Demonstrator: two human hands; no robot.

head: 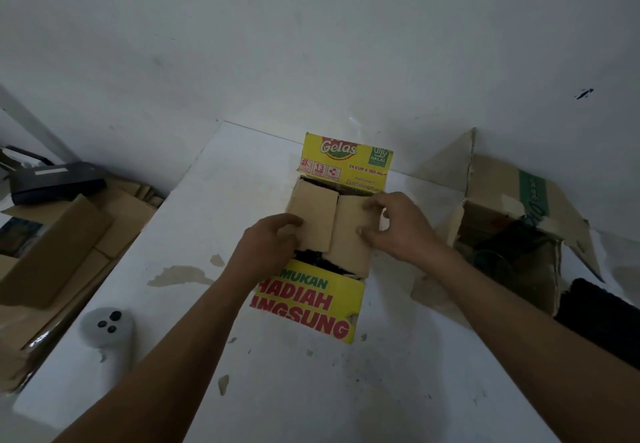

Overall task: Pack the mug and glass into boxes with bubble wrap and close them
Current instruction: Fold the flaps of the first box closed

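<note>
A yellow printed box (311, 304) stands in the middle of the white table (311, 390). Its two brown side flaps (313, 215) are folded down over the opening, one overlapping the other. Its yellow far and near flaps stay open. My left hand (273, 238) grips the near edge of the left flap. My right hand (394, 227) pinches the right flap between thumb and fingers. Something dark shows in the gaps under the flaps. A second brown box (540, 200) stands open at the right with dark contents inside. I cannot make out the mug or the glass.
A grey controller (107, 328) lies on the table at the near left. Flattened cardboard (52, 252) and a dark device (55, 179) are stacked left of the table. A black object (602, 318) lies at the table's right edge. A white wall rises behind.
</note>
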